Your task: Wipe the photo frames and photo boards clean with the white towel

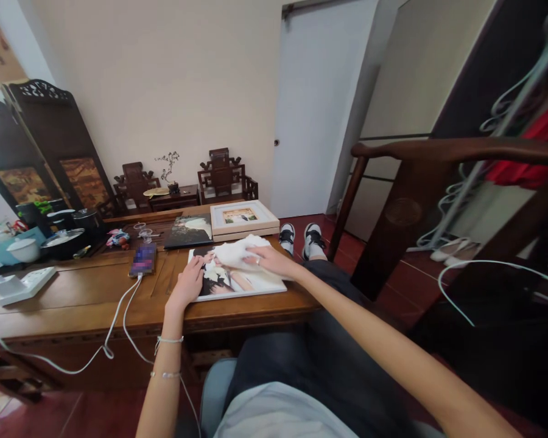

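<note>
A white-edged photo panel (217,283) lies flat near the front edge of the wooden table, with a picture of a person on it. My left hand (189,281) rests at its left edge, fingers stretched out over the border. My right hand (273,261) presses a crumpled white cloth (235,252) onto the upper right part of the picture, fingers closed over it. The cloth covers part of the image beneath. Behind the panel lie a framed picture (245,230) with a pale wooden border and a dark photo panel (189,230).
A phone (142,260) on a white charging cable (121,301) lies left on the table (95,310). Further left are a power strip (30,286), a white bowl (24,250) and a dark pan (64,242). A wooden chair (399,207) stands close on the right.
</note>
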Action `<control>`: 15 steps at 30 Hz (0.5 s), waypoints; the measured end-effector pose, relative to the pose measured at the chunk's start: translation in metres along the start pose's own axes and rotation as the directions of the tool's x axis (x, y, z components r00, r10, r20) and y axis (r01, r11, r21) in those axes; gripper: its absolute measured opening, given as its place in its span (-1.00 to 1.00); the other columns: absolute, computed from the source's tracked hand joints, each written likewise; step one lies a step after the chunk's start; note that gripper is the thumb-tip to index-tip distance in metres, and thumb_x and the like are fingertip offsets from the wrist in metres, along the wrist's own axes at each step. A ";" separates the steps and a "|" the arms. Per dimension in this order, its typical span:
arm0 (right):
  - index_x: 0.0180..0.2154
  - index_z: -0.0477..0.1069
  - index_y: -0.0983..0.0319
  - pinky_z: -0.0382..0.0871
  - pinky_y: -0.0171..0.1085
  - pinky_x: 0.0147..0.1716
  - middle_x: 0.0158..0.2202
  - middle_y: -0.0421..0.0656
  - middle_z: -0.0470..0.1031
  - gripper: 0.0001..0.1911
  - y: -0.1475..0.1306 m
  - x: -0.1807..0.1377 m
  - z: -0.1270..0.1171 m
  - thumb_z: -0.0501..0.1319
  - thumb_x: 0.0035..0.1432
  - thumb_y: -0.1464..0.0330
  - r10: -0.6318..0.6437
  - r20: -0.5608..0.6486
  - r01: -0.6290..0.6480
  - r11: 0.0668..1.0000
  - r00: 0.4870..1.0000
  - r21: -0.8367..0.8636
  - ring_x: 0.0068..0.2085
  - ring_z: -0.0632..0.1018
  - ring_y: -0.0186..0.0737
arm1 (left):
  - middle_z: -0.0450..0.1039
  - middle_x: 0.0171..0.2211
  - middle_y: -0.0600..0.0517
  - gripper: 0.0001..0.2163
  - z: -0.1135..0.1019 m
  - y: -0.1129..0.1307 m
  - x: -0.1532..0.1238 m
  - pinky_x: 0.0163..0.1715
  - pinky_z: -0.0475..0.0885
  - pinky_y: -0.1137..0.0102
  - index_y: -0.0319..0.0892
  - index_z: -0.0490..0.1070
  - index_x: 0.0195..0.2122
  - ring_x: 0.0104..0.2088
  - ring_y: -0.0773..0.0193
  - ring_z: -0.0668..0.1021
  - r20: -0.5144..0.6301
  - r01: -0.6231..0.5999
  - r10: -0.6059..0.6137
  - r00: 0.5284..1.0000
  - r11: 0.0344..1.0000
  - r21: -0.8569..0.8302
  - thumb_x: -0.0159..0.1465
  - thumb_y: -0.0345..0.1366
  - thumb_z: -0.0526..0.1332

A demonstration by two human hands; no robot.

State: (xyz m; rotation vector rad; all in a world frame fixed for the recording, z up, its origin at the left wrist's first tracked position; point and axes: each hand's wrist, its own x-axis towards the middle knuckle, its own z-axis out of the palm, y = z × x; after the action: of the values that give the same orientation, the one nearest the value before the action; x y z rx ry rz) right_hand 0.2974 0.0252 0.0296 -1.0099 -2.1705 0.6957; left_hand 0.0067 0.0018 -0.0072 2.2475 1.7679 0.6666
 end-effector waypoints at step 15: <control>-0.06 0.61 0.14 0.23 0.05 0.27 -0.01 -0.04 0.60 -0.64 -0.026 -0.101 0.005 0.11 0.32 0.18 -0.022 0.147 0.051 0.980 0.989 -0.194 0.30 0.38 0.15 | 0.18 0.42 -0.15 -0.56 0.005 -0.001 -0.002 0.40 0.16 0.02 -0.14 0.32 0.30 0.44 0.05 0.20 -0.058 -0.006 0.004 0.998 0.999 -0.041 0.44 -0.34 -0.06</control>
State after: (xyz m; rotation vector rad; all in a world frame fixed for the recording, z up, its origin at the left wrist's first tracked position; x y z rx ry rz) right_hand 0.3330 -0.0711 0.0114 -1.0446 -2.4160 0.5588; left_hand 0.0075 0.0004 -0.0123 2.2280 1.7583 0.7697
